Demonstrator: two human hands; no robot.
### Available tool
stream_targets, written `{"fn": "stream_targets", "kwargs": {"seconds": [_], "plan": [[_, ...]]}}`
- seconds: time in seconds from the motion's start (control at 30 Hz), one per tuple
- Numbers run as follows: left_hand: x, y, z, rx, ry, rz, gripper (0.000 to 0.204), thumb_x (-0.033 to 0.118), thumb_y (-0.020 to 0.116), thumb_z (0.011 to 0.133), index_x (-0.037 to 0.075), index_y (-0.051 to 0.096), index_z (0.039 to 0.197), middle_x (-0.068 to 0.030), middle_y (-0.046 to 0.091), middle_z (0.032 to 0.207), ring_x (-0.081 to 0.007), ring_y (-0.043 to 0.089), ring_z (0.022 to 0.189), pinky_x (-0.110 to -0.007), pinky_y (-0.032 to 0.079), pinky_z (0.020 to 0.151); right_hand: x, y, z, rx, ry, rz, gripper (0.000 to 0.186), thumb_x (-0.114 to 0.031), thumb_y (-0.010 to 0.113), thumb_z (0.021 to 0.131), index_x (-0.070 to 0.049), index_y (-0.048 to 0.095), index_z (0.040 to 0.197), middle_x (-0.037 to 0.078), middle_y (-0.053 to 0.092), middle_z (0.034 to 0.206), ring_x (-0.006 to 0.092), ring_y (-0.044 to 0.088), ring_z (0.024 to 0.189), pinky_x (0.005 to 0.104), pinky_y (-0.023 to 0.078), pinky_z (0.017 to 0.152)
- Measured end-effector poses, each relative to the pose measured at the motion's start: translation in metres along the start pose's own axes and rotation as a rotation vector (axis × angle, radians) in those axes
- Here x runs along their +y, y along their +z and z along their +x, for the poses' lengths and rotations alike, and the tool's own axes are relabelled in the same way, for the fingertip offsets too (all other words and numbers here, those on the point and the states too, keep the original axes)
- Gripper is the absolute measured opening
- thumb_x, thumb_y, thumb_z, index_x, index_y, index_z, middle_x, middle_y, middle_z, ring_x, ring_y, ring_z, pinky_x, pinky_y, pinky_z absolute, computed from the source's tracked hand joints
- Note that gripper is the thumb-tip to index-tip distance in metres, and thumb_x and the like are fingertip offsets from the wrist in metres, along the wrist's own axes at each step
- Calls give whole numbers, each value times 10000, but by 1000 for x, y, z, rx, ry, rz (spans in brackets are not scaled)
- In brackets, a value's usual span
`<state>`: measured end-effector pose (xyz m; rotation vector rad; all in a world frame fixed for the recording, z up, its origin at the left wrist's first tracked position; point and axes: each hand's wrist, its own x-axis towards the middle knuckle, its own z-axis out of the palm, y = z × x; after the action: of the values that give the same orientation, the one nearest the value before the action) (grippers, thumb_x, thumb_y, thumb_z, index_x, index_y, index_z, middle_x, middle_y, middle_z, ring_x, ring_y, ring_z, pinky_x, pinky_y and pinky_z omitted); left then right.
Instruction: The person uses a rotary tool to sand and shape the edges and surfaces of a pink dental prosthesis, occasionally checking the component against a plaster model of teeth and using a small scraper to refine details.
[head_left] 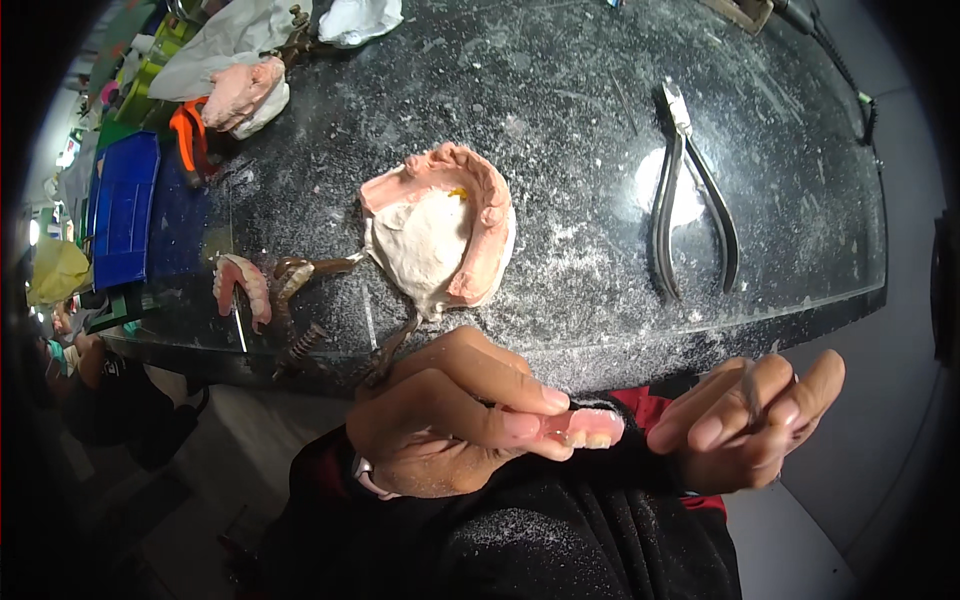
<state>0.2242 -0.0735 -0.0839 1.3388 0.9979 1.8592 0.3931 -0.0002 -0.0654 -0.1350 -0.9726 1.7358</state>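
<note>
My left hand (450,410) is closed, pinching a small pink partial denture (598,424) between thumb and fingers. Its few pale teeth face down toward my lap, and part of it is hidden behind my fingertips. Just to the right, apart from the denture, my right hand (745,420) has its fingers curled and pressed together. A thin greyish blur shows among those fingers; what it is I cannot make out. Beyond my left hand, a pink dental cast (487,215) on a white plaster base (415,245) lies on the dusty glass tabletop (570,200).
Metal pliers (680,190) lie at the right. A pink denture with teeth (241,288) and a brass-coloured articulator (290,290) sit near the left edge. Farther left are another cast (243,92), an orange-handled tool (187,140) and a blue bin (125,205). White powder covers the glass.
</note>
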Motion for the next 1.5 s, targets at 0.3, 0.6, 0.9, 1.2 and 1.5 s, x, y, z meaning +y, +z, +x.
{"fn": "stream_targets", "kwargs": {"seconds": [0.3, 0.6, 0.9, 1.2, 1.5], "plan": [[-3, -11, -1, -72, 75, 11, 235, -60, 735, 663, 38, 577, 808, -147, 620, 873, -213, 635, 755, -289, 545, 620, 0, -2, -2, -217, 101, -615, 399, -59, 812, 603, -32, 445, 758, 303, 603, 951, 324, 651, 865, 352, 566, 675], [10, -4, 4, -81, 143, 61, 202, -15, 733, 679, 56, 573, 779, -141, 619, 857, -229, 627, 752, -304, 553, 620, -27, 5, 37, 107, 74, -1493, 420, -135, 790, 642, -40, 438, 848, 103, 535, 814, 157, 552, 645, 279, 423, 527], [33, -1, 14, -38, 150, -44, 243, -132, 686, 672, -13, 565, 847, -207, 605, 887, -227, 654, 753, -282, 559, 636, -45, -30, 133, -688, 106, -1634, 550, 107, 488, 738, -76, 412, 1250, 182, 410, 1212, 373, 481, 1086, 408, 447, 872], [54, -5, 37, 32, 359, 179, 259, -4, 745, 675, 50, 521, 791, -168, 612, 739, -244, 627, 598, -307, 555, 494, -15, -108, 274, -635, -273, -1855, 223, -145, 565, 826, -37, 514, 1014, 176, 609, 925, 371, 569, 892, 414, 446, 733], [70, -23, 51, -8, 487, 344, 266, -70, 754, 614, 45, 554, 748, -146, 616, 771, -246, 629, 751, -343, 591, 601, -16, -85, 259, -348, -535, -1890, 187, -131, 507, 879, -29, 487, 1034, 194, 589, 812, 368, 583, 755, 405, 444, 647]]}}
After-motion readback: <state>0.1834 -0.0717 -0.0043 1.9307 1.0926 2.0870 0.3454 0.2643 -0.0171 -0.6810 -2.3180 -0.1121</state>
